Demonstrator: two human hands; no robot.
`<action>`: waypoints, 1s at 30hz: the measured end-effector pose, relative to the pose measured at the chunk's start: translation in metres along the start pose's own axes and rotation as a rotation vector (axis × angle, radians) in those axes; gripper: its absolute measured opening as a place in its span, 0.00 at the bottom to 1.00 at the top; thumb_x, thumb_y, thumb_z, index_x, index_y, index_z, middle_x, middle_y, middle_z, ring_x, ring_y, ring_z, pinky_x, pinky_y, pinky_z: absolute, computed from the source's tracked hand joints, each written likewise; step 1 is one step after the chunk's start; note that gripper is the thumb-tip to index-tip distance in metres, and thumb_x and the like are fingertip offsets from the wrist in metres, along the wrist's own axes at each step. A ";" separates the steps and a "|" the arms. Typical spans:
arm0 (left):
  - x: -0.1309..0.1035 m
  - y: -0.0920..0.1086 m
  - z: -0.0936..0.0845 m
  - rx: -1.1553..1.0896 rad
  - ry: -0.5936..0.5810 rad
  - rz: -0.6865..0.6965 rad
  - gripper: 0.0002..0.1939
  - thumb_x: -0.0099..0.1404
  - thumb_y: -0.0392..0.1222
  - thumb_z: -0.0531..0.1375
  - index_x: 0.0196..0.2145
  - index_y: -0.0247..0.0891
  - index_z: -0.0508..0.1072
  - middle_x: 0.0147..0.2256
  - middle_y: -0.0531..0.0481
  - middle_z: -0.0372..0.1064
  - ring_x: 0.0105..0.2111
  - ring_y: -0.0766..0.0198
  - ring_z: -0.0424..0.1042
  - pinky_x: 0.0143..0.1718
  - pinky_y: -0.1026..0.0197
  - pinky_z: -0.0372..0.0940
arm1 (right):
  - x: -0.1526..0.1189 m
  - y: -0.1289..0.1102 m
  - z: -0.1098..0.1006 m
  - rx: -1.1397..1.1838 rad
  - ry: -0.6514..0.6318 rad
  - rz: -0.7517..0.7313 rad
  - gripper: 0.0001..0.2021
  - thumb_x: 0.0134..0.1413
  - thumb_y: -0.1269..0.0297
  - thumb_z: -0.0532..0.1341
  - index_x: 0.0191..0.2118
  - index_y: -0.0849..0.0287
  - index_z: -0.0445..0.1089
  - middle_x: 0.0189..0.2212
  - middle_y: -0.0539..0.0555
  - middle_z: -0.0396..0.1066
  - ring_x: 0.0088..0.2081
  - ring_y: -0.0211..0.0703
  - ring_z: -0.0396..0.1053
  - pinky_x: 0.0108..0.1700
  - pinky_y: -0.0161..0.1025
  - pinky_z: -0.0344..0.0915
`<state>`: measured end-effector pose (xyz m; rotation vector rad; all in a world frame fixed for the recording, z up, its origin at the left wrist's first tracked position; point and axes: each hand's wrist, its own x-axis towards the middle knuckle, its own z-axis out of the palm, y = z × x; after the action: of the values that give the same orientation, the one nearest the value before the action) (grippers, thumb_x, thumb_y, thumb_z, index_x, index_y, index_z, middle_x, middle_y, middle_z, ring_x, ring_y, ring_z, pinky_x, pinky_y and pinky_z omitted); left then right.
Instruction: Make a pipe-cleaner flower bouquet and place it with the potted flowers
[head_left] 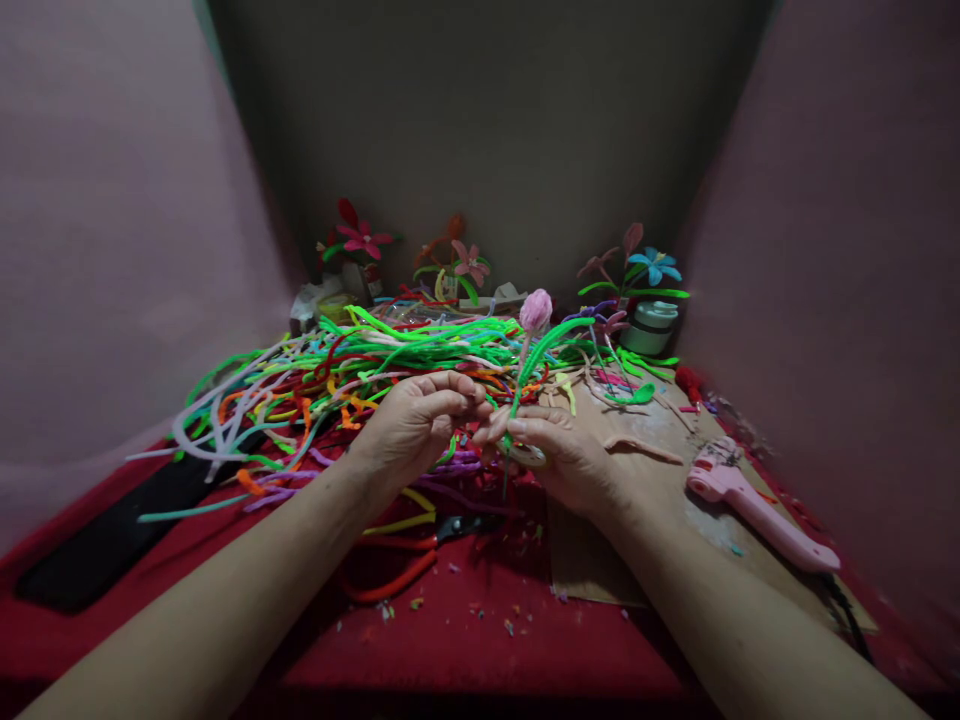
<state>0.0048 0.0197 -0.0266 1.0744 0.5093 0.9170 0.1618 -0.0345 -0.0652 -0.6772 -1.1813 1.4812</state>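
A pipe-cleaner flower (536, 312) with a pink bud and a curved green leaf (551, 345) stands upright in my right hand (559, 450). Thumb and fingers are closed round its thin stem. A pale ring-shaped thing (527, 455), perhaps a roll of tape, shows under the right fingers. Just left of the stem is my left hand (420, 415), its thumb and fingertips pinched together. Whatever those fingertips grip is too small to make out. Behind both hands lies a heap of coloured pipe cleaners (450, 345).
Red-handled cutters (397, 570) lie on the red cloth (300, 620) among scraps. On the right, a pink corded tool (757, 510) rests on a cardboard sheet (600, 570). Finished flowers (470, 263) and a pale jar (649, 328) stand at the back. A black strip (112, 540) lies left.
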 end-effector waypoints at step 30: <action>0.002 -0.004 -0.005 0.078 0.060 0.030 0.06 0.47 0.25 0.61 0.22 0.32 0.69 0.23 0.53 0.68 0.23 0.67 0.69 0.26 0.65 0.64 | 0.000 0.002 0.001 -0.056 -0.044 0.001 0.09 0.50 0.62 0.60 0.31 0.58 0.76 0.24 0.51 0.67 0.28 0.37 0.60 0.31 0.35 0.56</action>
<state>0.0039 0.0234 -0.0321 1.1302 0.5845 0.9642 0.1600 -0.0349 -0.0669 -0.6859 -1.2602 1.4748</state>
